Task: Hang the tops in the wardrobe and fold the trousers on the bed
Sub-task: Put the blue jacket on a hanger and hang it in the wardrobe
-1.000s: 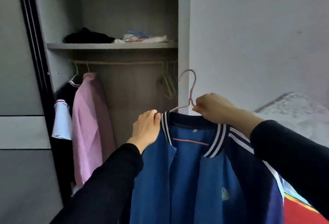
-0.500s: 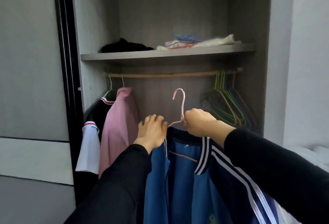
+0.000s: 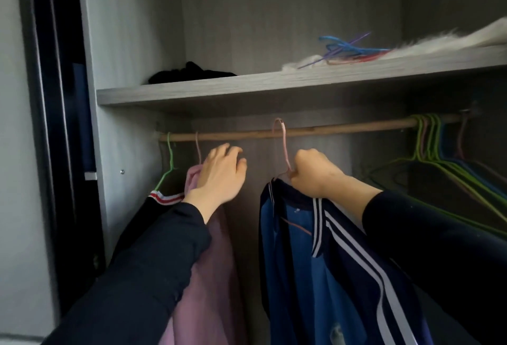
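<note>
A blue jacket with white-striped navy sleeves hangs on a pink wire hanger. The hanger's hook sits over the wooden rail of the wardrobe. My right hand grips the hanger at its neck, just above the jacket collar. My left hand is off the jacket, fingers relaxed, resting against the pink top that hangs to the left. Further left a black top with a red-and-white collar hangs on a green hanger.
Several bare coloured hangers crowd the rail's right end. The shelf above holds a black garment, loose hangers and white fluffy fabric. A dark sliding door frame stands at the left.
I moved up close to the wardrobe and lifted the jacket; its hook went from below the rail onto it. My left hand let go of the collar and shifted left to the pink top.
</note>
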`<state>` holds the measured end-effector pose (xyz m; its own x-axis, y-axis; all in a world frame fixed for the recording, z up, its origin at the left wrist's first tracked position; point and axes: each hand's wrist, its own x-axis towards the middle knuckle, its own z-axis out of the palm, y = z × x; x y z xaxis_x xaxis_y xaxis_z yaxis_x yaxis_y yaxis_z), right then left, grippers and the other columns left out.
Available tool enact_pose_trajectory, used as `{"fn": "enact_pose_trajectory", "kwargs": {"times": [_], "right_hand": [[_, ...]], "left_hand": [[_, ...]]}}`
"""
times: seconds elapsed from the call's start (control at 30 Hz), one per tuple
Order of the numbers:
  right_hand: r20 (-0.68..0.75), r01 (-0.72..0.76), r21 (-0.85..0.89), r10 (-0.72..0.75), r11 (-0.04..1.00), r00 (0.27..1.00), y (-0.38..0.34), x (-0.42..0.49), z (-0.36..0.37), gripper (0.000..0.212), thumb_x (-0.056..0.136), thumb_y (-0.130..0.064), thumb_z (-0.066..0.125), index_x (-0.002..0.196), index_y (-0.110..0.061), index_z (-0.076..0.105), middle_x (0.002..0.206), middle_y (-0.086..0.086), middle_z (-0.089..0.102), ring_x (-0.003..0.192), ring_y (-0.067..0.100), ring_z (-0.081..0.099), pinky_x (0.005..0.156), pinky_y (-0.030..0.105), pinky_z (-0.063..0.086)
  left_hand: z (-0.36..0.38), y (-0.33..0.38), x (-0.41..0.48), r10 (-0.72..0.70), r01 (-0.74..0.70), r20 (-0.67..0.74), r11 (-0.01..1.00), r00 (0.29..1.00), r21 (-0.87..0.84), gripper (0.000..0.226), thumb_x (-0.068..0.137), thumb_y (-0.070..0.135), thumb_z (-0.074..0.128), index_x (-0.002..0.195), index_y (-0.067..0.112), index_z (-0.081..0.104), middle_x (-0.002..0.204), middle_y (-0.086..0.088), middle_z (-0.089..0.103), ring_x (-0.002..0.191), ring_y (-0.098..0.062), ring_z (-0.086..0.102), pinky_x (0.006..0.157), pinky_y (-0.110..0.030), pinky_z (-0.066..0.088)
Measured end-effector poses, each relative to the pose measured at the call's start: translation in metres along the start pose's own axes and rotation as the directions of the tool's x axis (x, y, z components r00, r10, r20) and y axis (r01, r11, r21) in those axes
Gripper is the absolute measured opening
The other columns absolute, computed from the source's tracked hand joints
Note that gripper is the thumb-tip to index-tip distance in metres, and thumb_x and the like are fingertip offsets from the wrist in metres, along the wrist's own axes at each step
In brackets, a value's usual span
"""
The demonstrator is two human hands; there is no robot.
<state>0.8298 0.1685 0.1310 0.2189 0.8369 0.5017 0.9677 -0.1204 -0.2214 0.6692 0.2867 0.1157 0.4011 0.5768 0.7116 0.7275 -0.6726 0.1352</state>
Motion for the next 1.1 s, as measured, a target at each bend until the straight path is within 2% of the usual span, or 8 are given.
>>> {"fn": "enact_pose_trajectory", "kwargs": {"times": [0.17, 0.27, 0.37, 0.5, 0.6, 0.7, 0.97, 1.1], "right_hand": [[-0.071, -0.036, 0.023, 0.038, 0.999, 0.997, -0.016, 0.059, 0.016, 0.032, 0.092, -0.016, 0.056, 0.063, -0.013, 0.044, 0.069, 0.004, 0.050, 0.061, 0.020, 0.052, 0.050, 0.026, 0.039], [-0.084, -0.046, 0.019, 0.047, 0.999, 0.995, -0.026, 0.084, 0.027, 0.034, 0.093, -0.016, 0.055, 0.062, -0.015, 0.042, 0.065, 0.003, 0.049, 0.057, 0.015, 0.048, 0.045, 0.024, 0.033], [-0.081, -0.059, -0.003, 0.058, 0.998, 0.995, -0.037, 0.104, 0.047, 0.033, 0.093, -0.020, 0.054, 0.065, -0.015, 0.037, 0.070, 0.000, 0.045, 0.061, 0.014, 0.046, 0.053, 0.025, 0.038], [-0.062, -0.055, 0.026, 0.057, 0.998, 0.996, -0.050, 0.122, 0.074, 0.016, 0.095, -0.021, 0.052, 0.087, -0.011, 0.043, 0.082, 0.002, 0.045, 0.078, 0.019, 0.050, 0.064, 0.029, 0.044], [-0.023, -0.063, 0.056, 0.064, 0.996, 0.998, -0.056, 0.129, 0.099, 0.020, 0.094, -0.019, 0.051, 0.079, -0.011, 0.042, 0.084, 0.004, 0.048, 0.079, 0.021, 0.053, 0.063, 0.029, 0.046], [-0.044, -0.092, 0.140, 0.099, 0.986, 0.994, -0.057, 0.136, 0.118, 0.029, 0.094, -0.018, 0.051, 0.067, -0.016, 0.038, 0.076, 0.003, 0.050, 0.076, 0.021, 0.056, 0.060, 0.029, 0.047], [-0.054, -0.067, 0.213, 0.081, 0.975, 0.995, -0.063, 0.146, 0.134, 0.034, 0.097, -0.022, 0.050, 0.066, -0.017, 0.036, 0.070, -0.001, 0.046, 0.071, 0.019, 0.054, 0.053, 0.026, 0.043], [0.065, -0.122, 0.419, 0.104, 0.900, 0.992, -0.050, 0.141, 0.121, 0.041, 0.101, -0.037, 0.041, 0.071, -0.010, 0.048, 0.071, 0.010, 0.056, 0.055, 0.022, 0.057, 0.046, 0.027, 0.049]], "left_hand": [[0.003, -0.046, 0.070, 0.033, -0.032, -0.022, 0.999, 0.999, 0.021, 0.047, 0.101, 0.026, 0.036, 0.145, 0.010, 0.037, 0.151, -0.014, 0.032, 0.138, -0.033, 0.028, 0.115, -0.043, 0.023], [0.005, -0.070, 0.100, 0.054, -0.054, 0.000, 0.998, 0.999, 0.014, 0.044, 0.100, 0.018, 0.037, 0.143, 0.008, 0.040, 0.150, -0.015, 0.036, 0.137, -0.032, 0.032, 0.113, -0.036, 0.023], [0.010, -0.090, 0.117, 0.066, -0.066, 0.044, 0.998, 0.997, -0.006, 0.039, 0.100, 0.018, 0.037, 0.135, 0.009, 0.052, 0.138, -0.019, 0.051, 0.127, -0.036, 0.046, 0.107, -0.038, 0.035], [0.016, -0.101, 0.121, 0.092, -0.093, -0.014, 0.995, 0.996, -0.025, 0.040, 0.099, 0.022, 0.038, 0.137, 0.017, 0.052, 0.138, -0.011, 0.053, 0.123, -0.033, 0.051, 0.101, -0.037, 0.042], [0.018, -0.104, 0.121, 0.116, -0.118, -0.056, 0.992, 0.992, -0.046, 0.040, 0.099, 0.021, 0.039, 0.136, 0.019, 0.053, 0.138, -0.009, 0.054, 0.122, -0.032, 0.052, 0.100, -0.038, 0.043], [0.020, -0.104, 0.122, 0.104, -0.109, -0.077, 0.992, 0.992, -0.067, 0.040, 0.099, 0.021, 0.038, 0.136, 0.021, 0.053, 0.138, -0.007, 0.054, 0.121, -0.031, 0.052, 0.098, -0.037, 0.045], [0.025, -0.103, 0.123, 0.066, -0.078, -0.102, 0.991, 0.993, -0.108, 0.040, 0.098, 0.023, 0.039, 0.134, 0.021, 0.055, 0.138, -0.005, 0.054, 0.121, -0.031, 0.052, 0.094, -0.036, 0.045], [0.021, -0.089, 0.120, -0.009, 0.005, -0.072, 0.998, 0.997, -0.055, 0.037, 0.098, 0.025, 0.037, 0.125, 0.020, 0.062, 0.122, -0.013, 0.062, 0.105, -0.034, 0.058, 0.075, -0.032, 0.042]]}}
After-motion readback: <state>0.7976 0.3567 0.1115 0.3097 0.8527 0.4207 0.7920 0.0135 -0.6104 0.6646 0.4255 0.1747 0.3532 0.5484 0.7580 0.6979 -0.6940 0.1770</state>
